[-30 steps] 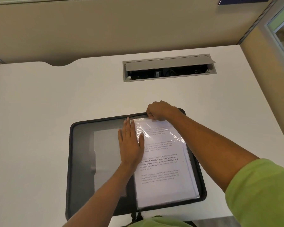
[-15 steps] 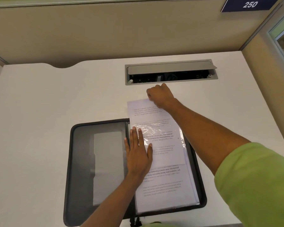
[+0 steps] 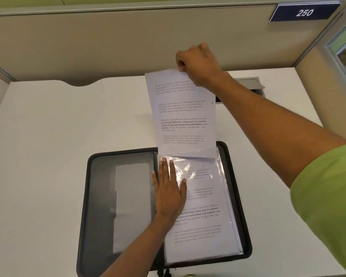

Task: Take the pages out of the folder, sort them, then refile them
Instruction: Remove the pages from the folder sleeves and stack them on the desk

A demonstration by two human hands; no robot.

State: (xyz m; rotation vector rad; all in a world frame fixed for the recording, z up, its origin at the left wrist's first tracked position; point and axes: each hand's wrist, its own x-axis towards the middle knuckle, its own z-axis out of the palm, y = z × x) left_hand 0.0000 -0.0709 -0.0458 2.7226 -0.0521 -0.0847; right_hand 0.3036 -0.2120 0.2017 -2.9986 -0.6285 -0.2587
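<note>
One printed page (image 3: pixel 185 116), bottom edge just inside the clear sleeve (image 3: pixel 206 198) of an open black zip folder (image 3: pixel 100 196) on a white desk (image 3: pixel 48 136). Right hand (image 3: pixel 198 64): fingers curled, pinching the page's top edge. Left hand (image 3: pixel 168 194): flat on the sleeve, fingers straight and together.

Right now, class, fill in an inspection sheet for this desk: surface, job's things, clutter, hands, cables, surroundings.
Surface: white desk top, flat, with a curved notch at its back edge.
Job's things: black zip folder lies open; printed white page is nearly out of the clear plastic sleeve, only its lower edge inside; more printed sheets lie beneath.
Clutter: nothing seen.
Hands: left hand presses flat on the sleeve; right hand pinches the page's top edge, raised.
Cables: nothing seen; grey cable hatch stands open, mostly hidden by the right arm.
Surroundings: beige partition behind; dark blue sign reading 250.
</note>
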